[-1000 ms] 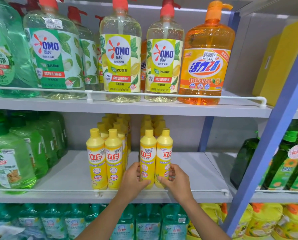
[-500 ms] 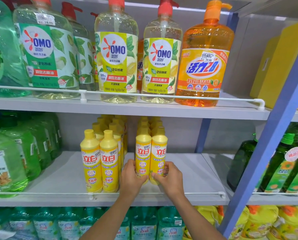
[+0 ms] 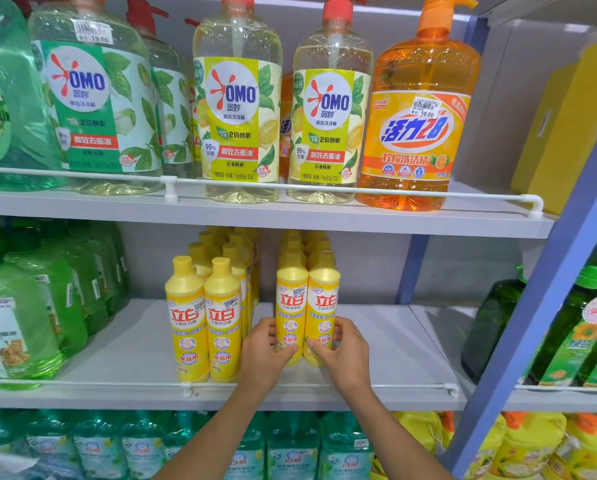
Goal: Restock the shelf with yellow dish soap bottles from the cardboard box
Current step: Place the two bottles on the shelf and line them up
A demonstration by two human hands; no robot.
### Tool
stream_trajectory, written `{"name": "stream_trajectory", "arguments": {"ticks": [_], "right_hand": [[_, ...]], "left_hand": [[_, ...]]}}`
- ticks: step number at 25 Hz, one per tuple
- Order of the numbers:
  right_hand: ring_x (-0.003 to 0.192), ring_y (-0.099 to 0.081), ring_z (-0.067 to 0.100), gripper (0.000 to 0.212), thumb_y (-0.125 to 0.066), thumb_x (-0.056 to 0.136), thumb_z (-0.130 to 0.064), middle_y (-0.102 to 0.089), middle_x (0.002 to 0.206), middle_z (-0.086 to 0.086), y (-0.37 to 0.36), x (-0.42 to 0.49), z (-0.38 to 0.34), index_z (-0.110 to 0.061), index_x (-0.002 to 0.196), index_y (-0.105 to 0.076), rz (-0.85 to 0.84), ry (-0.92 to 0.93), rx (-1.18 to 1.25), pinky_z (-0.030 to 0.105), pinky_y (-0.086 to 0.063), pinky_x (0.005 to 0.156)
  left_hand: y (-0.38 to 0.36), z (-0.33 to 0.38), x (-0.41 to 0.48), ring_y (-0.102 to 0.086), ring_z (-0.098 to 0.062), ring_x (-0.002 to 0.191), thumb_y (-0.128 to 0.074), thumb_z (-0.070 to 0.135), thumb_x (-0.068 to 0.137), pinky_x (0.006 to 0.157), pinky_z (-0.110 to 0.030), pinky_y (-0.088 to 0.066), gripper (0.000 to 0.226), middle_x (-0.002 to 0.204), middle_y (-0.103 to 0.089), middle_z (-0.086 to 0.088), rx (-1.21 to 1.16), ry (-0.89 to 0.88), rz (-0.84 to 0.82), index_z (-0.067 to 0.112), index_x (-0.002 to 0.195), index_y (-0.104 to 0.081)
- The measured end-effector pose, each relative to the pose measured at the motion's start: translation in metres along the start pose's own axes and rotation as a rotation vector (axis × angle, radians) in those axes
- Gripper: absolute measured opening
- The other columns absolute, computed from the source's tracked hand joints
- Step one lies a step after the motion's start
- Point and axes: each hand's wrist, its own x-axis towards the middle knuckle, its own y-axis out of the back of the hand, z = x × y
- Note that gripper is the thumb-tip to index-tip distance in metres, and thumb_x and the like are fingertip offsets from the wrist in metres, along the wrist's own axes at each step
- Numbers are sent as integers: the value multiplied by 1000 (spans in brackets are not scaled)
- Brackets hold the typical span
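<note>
Two yellow dish soap bottles stand side by side on the middle shelf (image 3: 134,344). My left hand (image 3: 264,355) grips the left one (image 3: 290,306); my right hand (image 3: 342,351) grips the right one (image 3: 323,306). Both sit at the front of a row of the same bottles (image 3: 304,247) running back. To the left, another double row of yellow bottles (image 3: 203,317) stands closer to the shelf's front rail (image 3: 325,386). The cardboard box is not in view.
Green bottles (image 3: 23,323) fill the shelf's left end. Large OMO pump bottles (image 3: 238,109) and an orange bottle (image 3: 418,126) stand on the shelf above. A blue upright post (image 3: 550,306) rises at the right, with dark green bottles (image 3: 498,317) beyond. Bare shelf lies right of my hands.
Both hands have pushed the two front bottles a little deeper along the shelf, away from the front rail. The view has shifted slightly.
</note>
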Motion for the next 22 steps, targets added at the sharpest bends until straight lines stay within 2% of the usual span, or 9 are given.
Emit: {"name": "stream_trajectory", "arguments": {"ticks": [9, 13, 16, 22], "right_hand": [[102, -63, 7, 60, -86, 75, -41, -66, 116, -8, 2, -1, -3, -24, 125, -57, -16, -11, 17, 21, -54, 85], [100, -64, 5, 56, -85, 77, -41, -67, 115, -10, 6, 3, -2, -26, 124, -58, -39, 3, 50, 22, -56, 85], [101, -64, 5, 56, -84, 78, -41, -66, 116, -10, 6, 4, -3, -25, 126, -58, -59, 0, 46, 13, -50, 79], [100, -63, 5, 55, -83, 79, -41, -66, 116, -10, 7, 5, -2, -25, 126, -58, -75, -12, 17, 7, -44, 75]], "left_hand": [[0, 2, -1, -69, -8, 93, -90, 29, 72, 82, -37, -62, 57, 107, -72, 5, -24, 5, 31, 18, 120, -62], [0, 4, 2, -69, -8, 91, -89, 30, 73, 80, -36, -62, 53, 106, -72, 7, -26, -2, 36, 19, 118, -62], [0, 4, 3, -69, -8, 92, -88, 30, 74, 81, -35, -62, 53, 107, -72, 7, -19, 2, 36, 19, 118, -62], [-1, 8, 4, -69, -8, 91, -89, 28, 73, 80, -33, -62, 52, 107, -72, 5, -5, 7, 50, 17, 117, -63]]}}
